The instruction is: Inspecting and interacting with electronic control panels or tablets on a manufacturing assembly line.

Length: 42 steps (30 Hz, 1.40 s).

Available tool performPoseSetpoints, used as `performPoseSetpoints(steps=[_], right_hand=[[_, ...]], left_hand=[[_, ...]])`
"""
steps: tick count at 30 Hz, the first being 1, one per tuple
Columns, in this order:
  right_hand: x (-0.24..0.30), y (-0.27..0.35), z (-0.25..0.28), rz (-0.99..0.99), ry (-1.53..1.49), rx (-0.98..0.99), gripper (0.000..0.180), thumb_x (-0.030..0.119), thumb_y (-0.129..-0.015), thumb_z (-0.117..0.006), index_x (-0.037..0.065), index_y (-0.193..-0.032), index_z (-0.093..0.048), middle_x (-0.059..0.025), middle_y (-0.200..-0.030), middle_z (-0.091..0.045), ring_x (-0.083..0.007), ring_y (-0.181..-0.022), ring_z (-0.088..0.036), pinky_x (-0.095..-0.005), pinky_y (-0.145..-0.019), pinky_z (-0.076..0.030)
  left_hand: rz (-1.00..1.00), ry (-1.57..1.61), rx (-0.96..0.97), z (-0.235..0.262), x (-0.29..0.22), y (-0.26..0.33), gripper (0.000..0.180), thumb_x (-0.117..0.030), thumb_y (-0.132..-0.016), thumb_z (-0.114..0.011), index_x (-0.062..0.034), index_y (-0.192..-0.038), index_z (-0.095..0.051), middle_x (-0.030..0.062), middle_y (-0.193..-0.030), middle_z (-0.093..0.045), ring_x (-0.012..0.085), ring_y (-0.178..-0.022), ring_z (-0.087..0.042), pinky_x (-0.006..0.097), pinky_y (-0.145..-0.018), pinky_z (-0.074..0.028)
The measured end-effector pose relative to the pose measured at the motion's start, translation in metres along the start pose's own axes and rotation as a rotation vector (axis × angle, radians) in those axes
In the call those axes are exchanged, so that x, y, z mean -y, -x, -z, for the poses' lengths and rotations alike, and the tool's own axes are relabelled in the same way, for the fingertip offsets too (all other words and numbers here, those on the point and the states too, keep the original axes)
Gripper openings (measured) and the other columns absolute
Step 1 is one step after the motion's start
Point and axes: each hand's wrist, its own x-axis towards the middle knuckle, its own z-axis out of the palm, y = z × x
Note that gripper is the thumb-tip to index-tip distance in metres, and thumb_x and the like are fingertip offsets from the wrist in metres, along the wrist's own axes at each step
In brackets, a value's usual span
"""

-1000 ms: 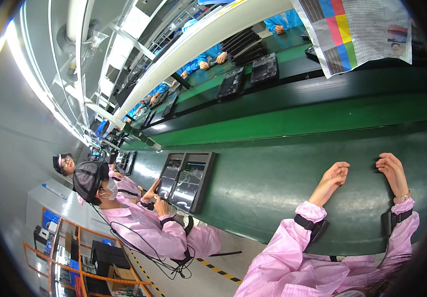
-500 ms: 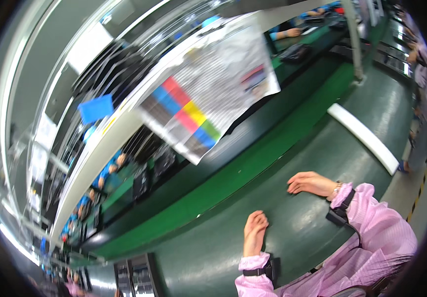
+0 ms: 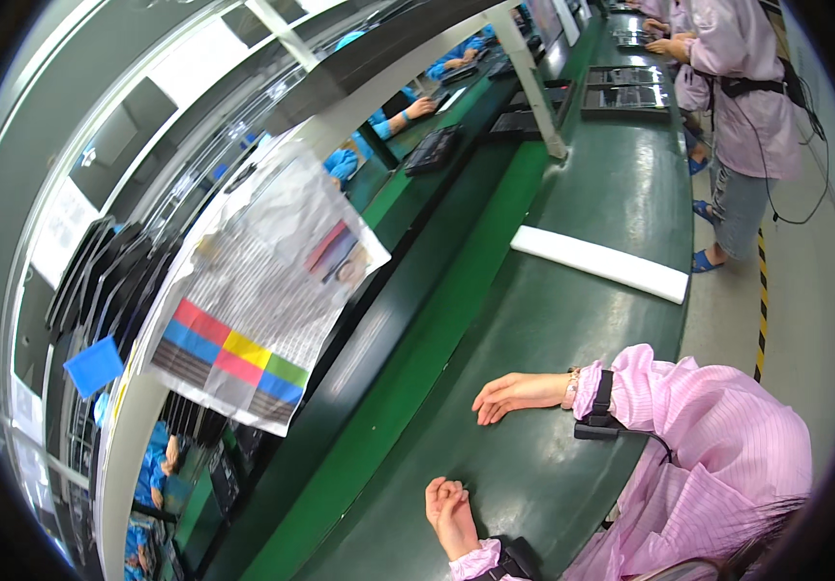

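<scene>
My left hand (image 3: pixel 450 515) rests palm up over the dark green bench (image 3: pixel 456 441), its fingers loosely curled and nothing seen in them. Farther right, my right hand (image 3: pixel 520 395) hangs over the same bench, back upward, with its fingers stretched out and bent slightly down. It is empty too. Both wrists carry black strapped devices over pink striped sleeves, and a cable runs from the right one (image 3: pixel 596 428). Beyond my right hand, apart from it, a long white foam-like strip (image 3: pixel 599 263) lies across the bench.
A printed sheet with coloured blocks (image 3: pixel 253 300) hangs from a rail on the left. Black trays (image 3: pixel 625 97) stand at the bench's far end, near a person in pink (image 3: pixel 742 87). A pale post (image 3: pixel 538 97) rises beside a green strip. Workers in blue sit across the line.
My view has swung to the right, so the sheet, strip and hands appear farther left. The far trays and the person in pink show more fully. Both hands remain empty.
</scene>
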Motion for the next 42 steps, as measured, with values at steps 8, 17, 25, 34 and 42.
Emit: performPoseSetpoints(steps=[8, 17, 25, 34, 42], right_hand=[[0.0, -0.001, 0.0, -0.026, 0.031, 0.004, 0.027, 0.017, -0.096, -0.041, 0.0, -0.114, -0.053, -0.0147, -0.107, -0.061, -0.0189, -0.101, -0.058, -0.0297, -0.092, -0.045], [-0.002, -0.001, 0.0, 0.009, 0.046, 0.019, 0.028, 0.017, -0.097, -0.041, -0.002, -0.114, -0.053, -0.016, -0.106, -0.061, -0.0203, -0.101, -0.059, -0.0305, -0.092, -0.045], [0.004, 0.0, -0.007, -0.007, 0.054, -0.024, 0.027, 0.014, -0.096, -0.042, -0.003, -0.113, -0.054, -0.018, -0.104, -0.062, -0.022, -0.098, -0.06, -0.032, -0.089, -0.048], [0.081, 0.049, -0.001, -0.124, 0.841, -0.287, 0.03, 0.025, -0.09, -0.055, 0.001, -0.107, -0.056, -0.0121, -0.1, -0.064, -0.0196, -0.094, -0.061, -0.0313, -0.078, -0.05], [0.086, 0.111, 0.214, -0.162, 2.254, -0.73, 0.083, 0.029, -0.065, -0.076, 0.011, -0.135, -0.036, -0.0203, -0.123, -0.047, -0.0366, -0.102, -0.054, -0.0439, -0.085, -0.045]], left_hand=[[-0.013, -0.038, -0.023, -0.006, -0.001, 0.001, 0.033, 0.01, -0.072, -0.053, 0.0015, -0.104, -0.049, 0.0071, -0.083, -0.05, 0.0148, -0.075, -0.045, 0.025, -0.065, -0.037], [-0.032, -0.049, -0.001, -0.003, 0.0, 0.002, 0.029, 0.007, -0.077, -0.056, 0.0006, -0.105, -0.05, 0.0059, -0.087, -0.051, 0.0139, -0.077, -0.046, 0.026, -0.066, -0.036], [-0.03, -0.054, 0.11, 0.01, 0.002, -0.005, 0.034, 0.008, -0.076, -0.051, 0.0007, -0.109, -0.049, 0.0052, -0.088, -0.048, 0.0125, -0.079, -0.045, 0.025, -0.069, -0.037], [-0.106, -0.008, 0.174, 0.021, 0.004, -0.006, 0.032, 0.002, -0.084, -0.053, -0.0026, -0.116, -0.05, 0.0016, -0.096, -0.052, 0.0083, -0.089, -0.048, 0.026, -0.074, -0.039], [-0.122, -0.119, 0.228, 0.031, 0.013, -0.011, 0.037, -0.003, -0.083, -0.057, -0.0031, -0.119, -0.05, -0.0004, -0.094, -0.053, 0.0062, -0.083, -0.048, 0.019, -0.071, -0.038]])
